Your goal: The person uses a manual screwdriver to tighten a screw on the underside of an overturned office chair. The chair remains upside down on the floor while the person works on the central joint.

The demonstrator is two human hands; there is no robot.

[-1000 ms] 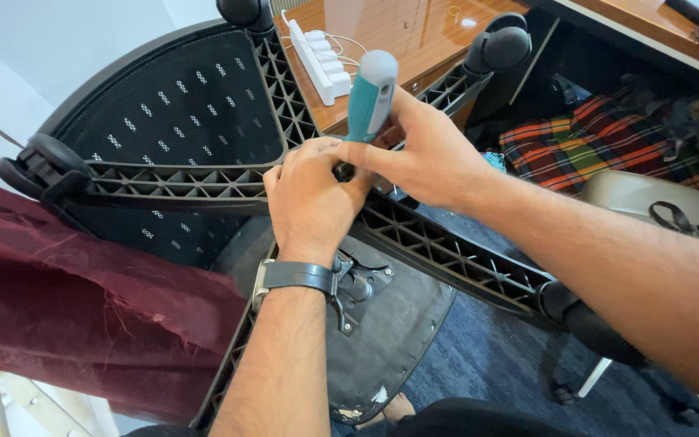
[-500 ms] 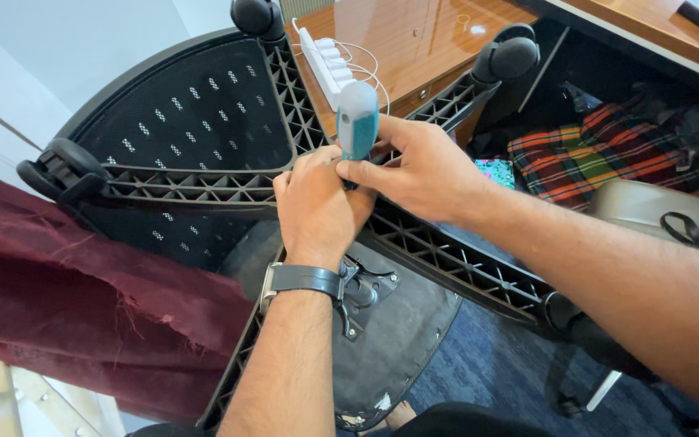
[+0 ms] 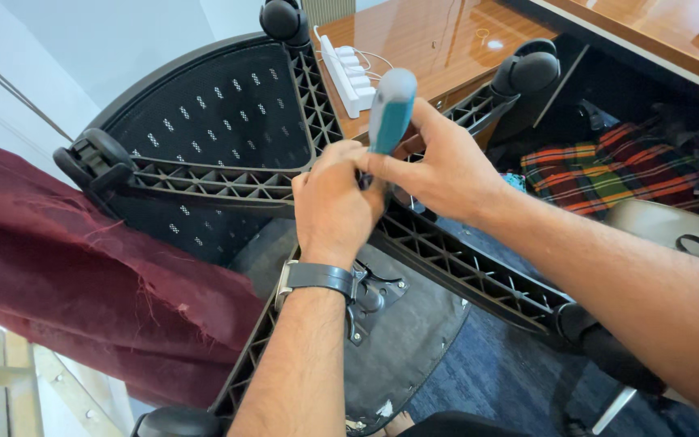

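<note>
While the chair lies overturned with its ribbed black base [image 3: 446, 259] facing up, the left hand [image 3: 335, 206], wristwatch [image 3: 317, 277] on its wrist, is clenched at the hub, seemingly steadying the tool's lower end. Just beyond, the right hand [image 3: 438, 170] wraps the screwdriver [image 3: 390, 109] handle, held upright over the hub, likely to press straight down. That handle is teal with a pale grey cap; its shaft is hidden. Farther off sit castors [image 3: 527, 71], a wooden desk [image 3: 438, 40] and a white power strip [image 3: 345, 73].
</note>
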